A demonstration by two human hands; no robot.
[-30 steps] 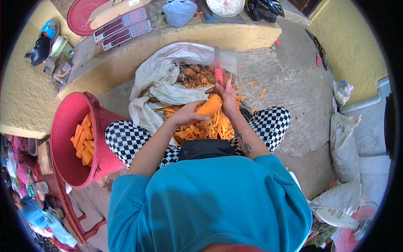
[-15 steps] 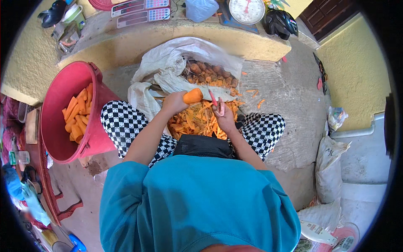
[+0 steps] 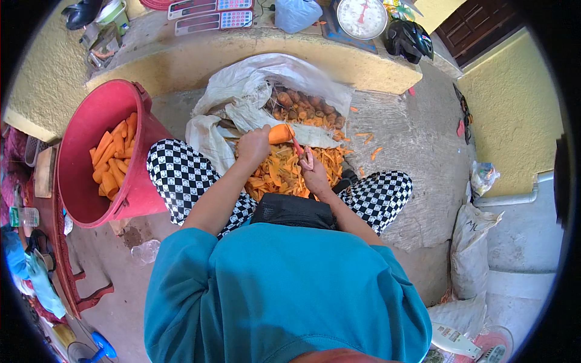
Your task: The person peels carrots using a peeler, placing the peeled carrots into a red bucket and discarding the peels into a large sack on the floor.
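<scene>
Head view: the left hand (image 3: 253,147) is closed around the near end of a peeled carrot (image 3: 280,134), thumb and fingers pressed firmly to it. The carrot lies roughly level above a heap of orange peelings (image 3: 275,172), its free end pointing right. The right hand (image 3: 315,175) grips a red-handled knife (image 3: 297,147), fingers wrapped about the handle; the blade is seen nearly edge-on at the carrot's free end, and whether it is touching cannot be told. Beyond the heap, a white sack (image 3: 284,65) lies partly folded back, with unpeeled carrots (image 3: 305,109) showing in its mouth. To the left, a red bucket (image 3: 148,190) stands tilted in view beside the checked trousers (image 3: 180,175) and contains peeled carrots (image 3: 112,151). On the ledge (image 3: 254,57) sit a dial scale (image 3: 361,19), a pale blue bag (image 3: 296,15) and a black helmet (image 3: 410,41)
</scene>
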